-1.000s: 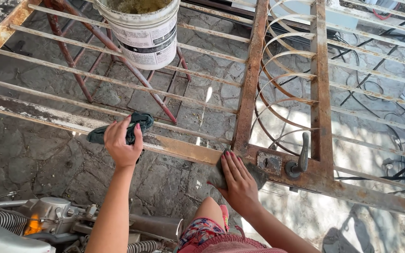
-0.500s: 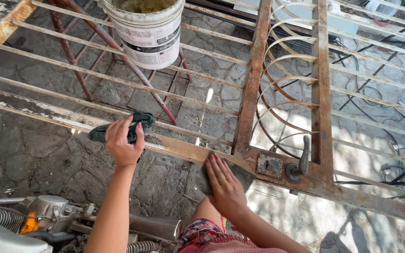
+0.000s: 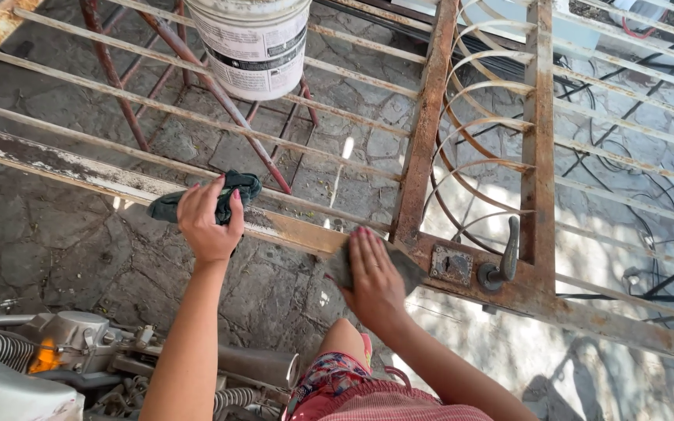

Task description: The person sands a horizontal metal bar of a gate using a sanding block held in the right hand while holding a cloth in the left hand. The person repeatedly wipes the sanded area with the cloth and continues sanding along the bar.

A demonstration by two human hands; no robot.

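right hand (image 3: 374, 274), flat on sanding pad (image 3: 399, 265), now farther left along rusty gate rail (image 3: 290, 230)

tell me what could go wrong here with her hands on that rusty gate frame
The right hand presses a grey sanding sheet flat on the rusty rail; flaking edges could scrape bare fingers. Sliding right, it might hit the lock plate or handle. The left hand only rests on a dark cloth, which may slip.
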